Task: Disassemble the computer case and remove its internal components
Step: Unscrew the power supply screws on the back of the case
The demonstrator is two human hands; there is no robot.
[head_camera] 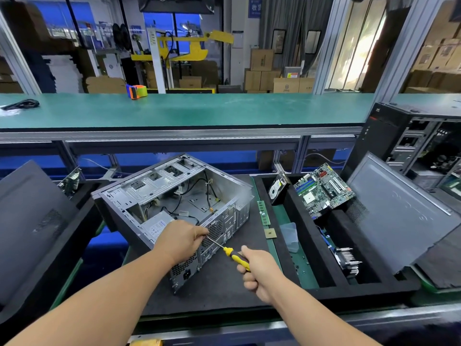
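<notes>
Computer case beside motherboard; right hand fingers clamped on screwdriver, left hand pinching its shaft

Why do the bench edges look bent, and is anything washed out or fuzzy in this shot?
Head view: the wide-angle lens bows the green bench and stretches the forearms at the corners; daylight blows out the window at upper right; lighting on the computer case is even, with soft shadows; the right hand and screwdriver look slightly soft.
</notes>
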